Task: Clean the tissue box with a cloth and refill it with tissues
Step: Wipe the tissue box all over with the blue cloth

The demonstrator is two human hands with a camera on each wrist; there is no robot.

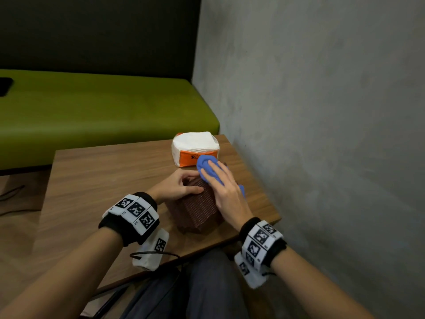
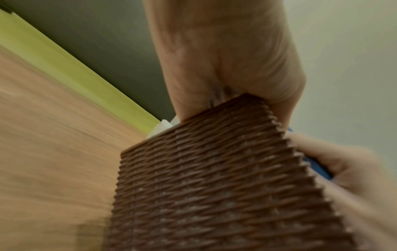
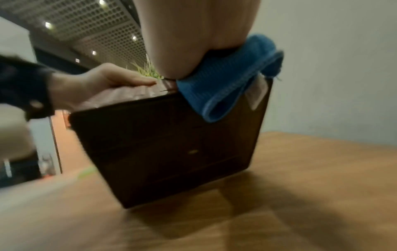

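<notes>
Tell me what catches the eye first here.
The blue cloth, pressed by the right hand onto the brown ribbed tissue box at the right of the table. The left hand holds the box, and a white tissue pack with an orange band sits just behind it.

Wooden table (image 1: 103,180) at centre, its 3 o'clock edge beside the grey wall (image 1: 322,111). Green bench (image 1: 92,111) beyond at 12 o'clock. Black item (image 1: 4,86) on the bench, 10 o'clock.

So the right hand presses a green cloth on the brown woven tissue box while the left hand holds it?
No: the head view shows a blue cloth. The right hand presses it on the brown woven tissue box; the left hand holds the box.
</notes>
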